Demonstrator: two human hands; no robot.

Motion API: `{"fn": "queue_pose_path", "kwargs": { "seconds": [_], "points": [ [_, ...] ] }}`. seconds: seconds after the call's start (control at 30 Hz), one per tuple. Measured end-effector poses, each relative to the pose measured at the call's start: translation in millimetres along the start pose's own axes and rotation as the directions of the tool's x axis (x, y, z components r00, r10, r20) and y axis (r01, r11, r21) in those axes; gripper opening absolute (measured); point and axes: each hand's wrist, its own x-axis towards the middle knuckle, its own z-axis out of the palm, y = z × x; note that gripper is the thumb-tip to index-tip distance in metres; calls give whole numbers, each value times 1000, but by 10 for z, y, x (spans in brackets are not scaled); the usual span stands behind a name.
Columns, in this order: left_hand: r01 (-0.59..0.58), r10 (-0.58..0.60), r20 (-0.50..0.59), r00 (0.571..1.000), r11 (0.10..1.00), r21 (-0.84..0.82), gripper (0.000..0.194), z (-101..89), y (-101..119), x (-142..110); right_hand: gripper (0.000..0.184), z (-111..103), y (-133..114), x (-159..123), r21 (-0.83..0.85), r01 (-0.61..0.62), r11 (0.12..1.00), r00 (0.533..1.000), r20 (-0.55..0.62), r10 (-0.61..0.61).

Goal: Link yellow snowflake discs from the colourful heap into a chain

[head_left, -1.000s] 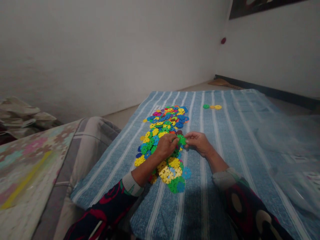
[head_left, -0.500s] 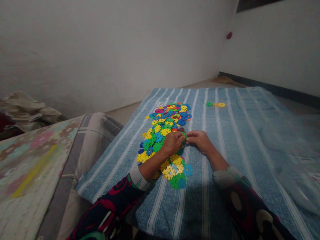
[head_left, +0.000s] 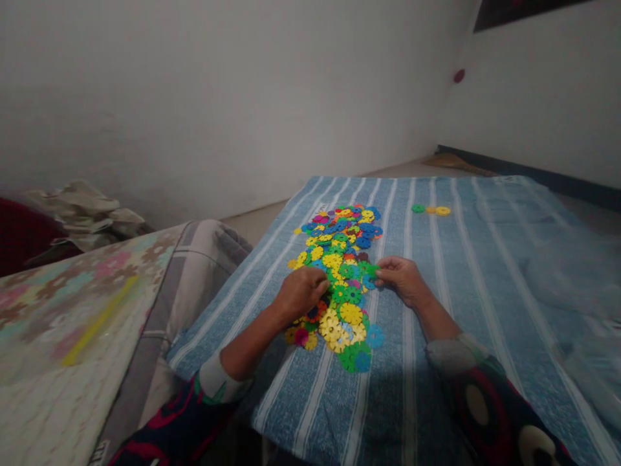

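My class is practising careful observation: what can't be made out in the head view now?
Head view:
Left hand: its own fingers hide whether it holds anything.
Green piece: right hand covers one edge.
Pile: its top layer hides what lies beneath.
Dark panel: cut off by the top edge.
Clear plastic: blurred, right edge cuts it.

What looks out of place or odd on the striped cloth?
A short row of green, orange and yellow discs looks slightly odd, because it lies apart, to the right of the mixed heap. Nothing looks clearly damaged.

Both forearms [head_left: 251, 340] forward, left hand [head_left: 301, 291] curled, right hand [head_left: 402, 278] in a pinch
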Motion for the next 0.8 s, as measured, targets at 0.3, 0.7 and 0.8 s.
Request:
{"fn": "queue_pose_path", "kwargs": {
  "seconds": [0.3,0.7,0.8],
  "points": [
    [299,-309,115,944,949,94,19,-58,-58,-830,31,0,45,-3,-21,-8,1000,1000,23,9],
    [364,-368,-4,930,920,144,22,303,21,-929,33,27,32,-6,-26,-10,1000,1000,20,10],
    [369,-373,4,928,919,143,19,297,33,-906,33,32,45,4,-22,-10,1000,1000,15,10]
  ]
}}
